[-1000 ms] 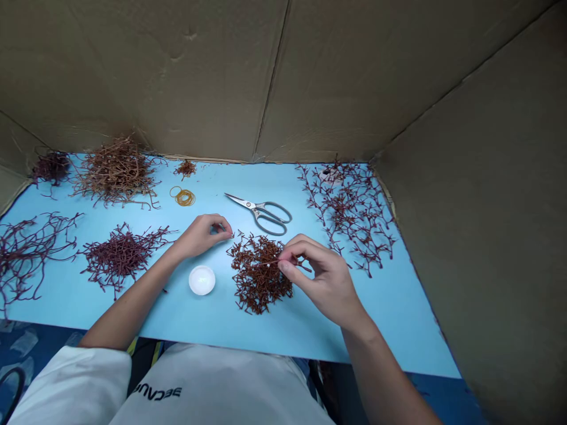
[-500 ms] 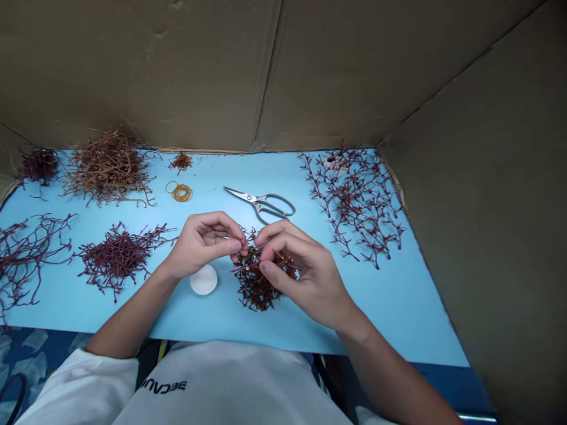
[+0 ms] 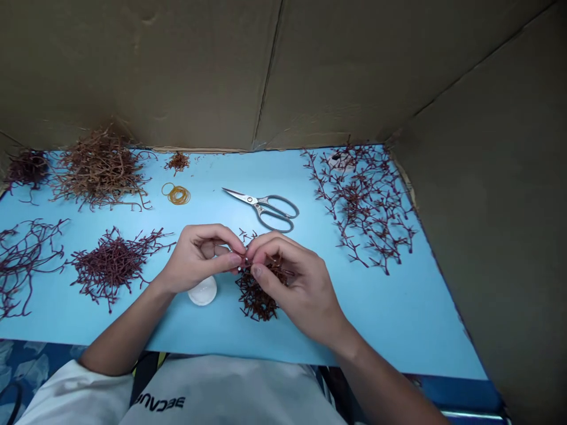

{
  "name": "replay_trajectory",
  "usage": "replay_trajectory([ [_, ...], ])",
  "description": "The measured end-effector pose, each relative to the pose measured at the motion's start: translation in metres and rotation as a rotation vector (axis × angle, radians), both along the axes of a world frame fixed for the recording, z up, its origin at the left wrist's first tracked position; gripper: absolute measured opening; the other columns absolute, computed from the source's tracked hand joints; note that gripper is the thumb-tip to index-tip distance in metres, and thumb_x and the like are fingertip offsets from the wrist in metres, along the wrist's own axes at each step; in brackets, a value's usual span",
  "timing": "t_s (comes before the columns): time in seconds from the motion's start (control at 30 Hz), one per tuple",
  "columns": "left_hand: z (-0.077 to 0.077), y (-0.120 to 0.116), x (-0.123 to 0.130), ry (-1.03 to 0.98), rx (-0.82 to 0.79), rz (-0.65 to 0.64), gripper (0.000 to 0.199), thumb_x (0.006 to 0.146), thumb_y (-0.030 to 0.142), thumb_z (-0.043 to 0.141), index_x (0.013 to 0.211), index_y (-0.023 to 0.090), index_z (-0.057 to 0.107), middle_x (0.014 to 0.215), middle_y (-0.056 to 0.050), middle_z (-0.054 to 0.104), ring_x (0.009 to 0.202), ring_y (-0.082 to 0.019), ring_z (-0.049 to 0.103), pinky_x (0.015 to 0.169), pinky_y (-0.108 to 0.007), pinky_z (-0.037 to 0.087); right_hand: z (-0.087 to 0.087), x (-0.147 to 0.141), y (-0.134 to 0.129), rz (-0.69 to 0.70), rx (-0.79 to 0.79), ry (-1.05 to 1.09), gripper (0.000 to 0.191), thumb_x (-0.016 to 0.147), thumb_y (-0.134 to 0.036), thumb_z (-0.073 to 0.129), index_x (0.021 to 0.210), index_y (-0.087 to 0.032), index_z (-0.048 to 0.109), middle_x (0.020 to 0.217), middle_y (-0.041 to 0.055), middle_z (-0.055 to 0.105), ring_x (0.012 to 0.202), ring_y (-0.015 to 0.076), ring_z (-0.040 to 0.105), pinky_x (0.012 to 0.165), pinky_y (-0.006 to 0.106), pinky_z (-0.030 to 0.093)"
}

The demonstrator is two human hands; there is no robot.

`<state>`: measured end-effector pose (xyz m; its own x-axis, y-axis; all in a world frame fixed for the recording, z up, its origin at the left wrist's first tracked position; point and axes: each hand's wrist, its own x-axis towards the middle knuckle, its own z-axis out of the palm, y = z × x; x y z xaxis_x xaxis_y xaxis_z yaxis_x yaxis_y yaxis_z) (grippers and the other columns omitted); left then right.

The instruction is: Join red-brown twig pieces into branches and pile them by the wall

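My left hand and my right hand meet fingertip to fingertip above a pile of dark brown branched twig pieces. Thumb and forefinger of the right hand pinch a thin reddish-purple twig, mostly hidden by the fingers. Small pale spots show at the twig's end, between the two hands. The left thumb and forefinger are closed at the same place; what they grip is too small to make out. Just below the left hand lies a white round dish. Scissors with grey handles rest beyond the hands.
Purple twigs are heaped at left, with longer stems beside them. Farther back are a brown twig heap, yellow rubber bands and small brown bits. Branched twigs spread at right. Cardboard walls enclose the blue table.
My right hand has moved left, bringing its fingertips and the twig against my left fingertips. The view has shifted slightly; the things on the table lie as before.
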<state>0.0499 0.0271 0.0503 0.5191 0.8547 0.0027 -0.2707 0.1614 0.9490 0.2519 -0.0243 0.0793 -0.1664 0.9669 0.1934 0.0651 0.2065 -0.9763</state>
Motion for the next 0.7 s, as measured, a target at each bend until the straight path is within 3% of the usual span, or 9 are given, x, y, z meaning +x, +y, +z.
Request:
replay_trajectory([
  [0.23,-0.0005,-0.0006,-0.0011,0.001,0.046,0.014,0.012,0.087,0.012,0.087,0.096,0.019,0.084,0.087,-0.003,0.078,0.072,-0.01,0.074,0.07,-0.019,0.064,-0.0056,-0.0018,0.0006,-0.011,-0.041,0.015,0.012,0.099,-0.017,0.067,0.089,-0.023,0.066,0.097,0.0013,0.07,0.084,0.0157,0.07,0.075,0.032,0.055],
  [0.7,0.0035,-0.0023,-0.0009,0.077,0.133,0.001,0.013,0.089,0.011,0.084,0.099,0.021,0.084,0.093,-0.004,0.081,0.078,-0.01,0.073,0.074,-0.019,0.063,-0.0011,0.0024,-0.0028,-0.028,-0.027,-0.081,0.013,0.099,-0.016,0.067,0.088,-0.023,0.067,0.096,0.0005,0.071,0.082,0.013,0.067,0.071,0.027,0.052],
])
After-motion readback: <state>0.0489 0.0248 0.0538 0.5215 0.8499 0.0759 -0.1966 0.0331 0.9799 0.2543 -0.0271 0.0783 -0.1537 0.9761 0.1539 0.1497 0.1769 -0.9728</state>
